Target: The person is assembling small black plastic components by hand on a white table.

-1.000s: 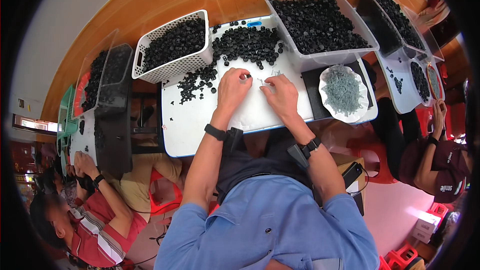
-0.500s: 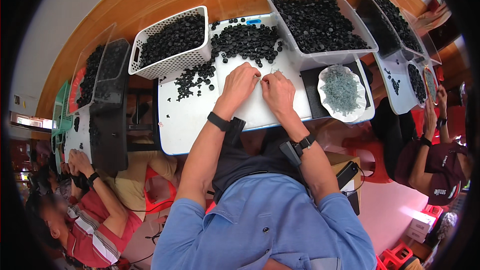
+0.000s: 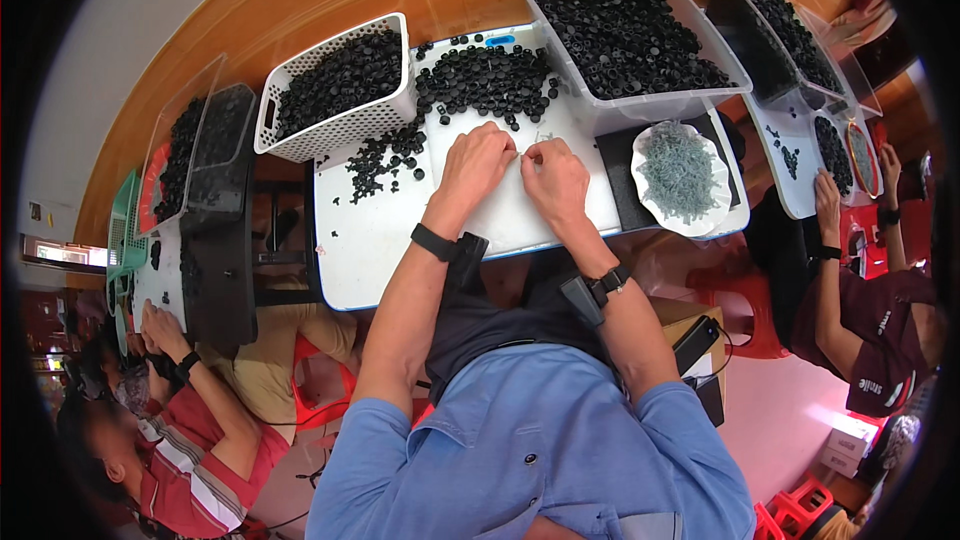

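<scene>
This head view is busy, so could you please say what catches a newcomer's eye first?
Probably the large translucent plastic bin of small black pieces, far right on the white table. Next might come the scalloped white plate of thin grey-green pieces, in front of it, and the left hand and right hand close together at the table's middle.

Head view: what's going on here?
A person in a blue shirt has the left hand and right hand close together over a white table; whatever their fingers hold is too small to tell. Loose black caps lie beyond, between a white perforated basket and a clear bin, both full of black parts. A scalloped plate on the right holds grey-green pieces. Co-workers sit either side.
</scene>
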A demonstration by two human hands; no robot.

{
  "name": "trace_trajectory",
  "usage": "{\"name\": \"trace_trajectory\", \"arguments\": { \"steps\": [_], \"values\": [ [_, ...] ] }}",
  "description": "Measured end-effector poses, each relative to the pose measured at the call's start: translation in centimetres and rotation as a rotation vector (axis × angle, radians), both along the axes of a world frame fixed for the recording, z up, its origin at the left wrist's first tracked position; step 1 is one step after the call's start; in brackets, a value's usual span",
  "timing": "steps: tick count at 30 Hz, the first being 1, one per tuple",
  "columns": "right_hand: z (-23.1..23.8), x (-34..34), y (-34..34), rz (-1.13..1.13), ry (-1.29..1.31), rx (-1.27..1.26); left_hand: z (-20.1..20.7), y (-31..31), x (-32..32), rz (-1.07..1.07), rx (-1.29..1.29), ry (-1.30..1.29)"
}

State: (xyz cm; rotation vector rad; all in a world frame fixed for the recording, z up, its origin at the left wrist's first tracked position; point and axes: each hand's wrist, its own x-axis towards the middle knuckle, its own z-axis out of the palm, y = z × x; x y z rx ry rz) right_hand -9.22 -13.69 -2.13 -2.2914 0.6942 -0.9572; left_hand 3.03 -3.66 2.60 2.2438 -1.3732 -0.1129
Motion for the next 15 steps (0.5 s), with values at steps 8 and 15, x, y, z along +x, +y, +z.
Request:
{"name": "trace_trajectory", "arguments": {
  "steps": [8, 15],
  "values": [
    [0.8, -0.5, -0.2, 0.032, -0.043, 0.229, 0.0, 0.6, -1.4, 0.077, -0.167, 0.069],
    [0.6, -0.9, -0.9, 0.089, -0.092, 0.497, -0.4, 0.8, -2.2, 0.043, -0.279, -0.130]
  ]
}}
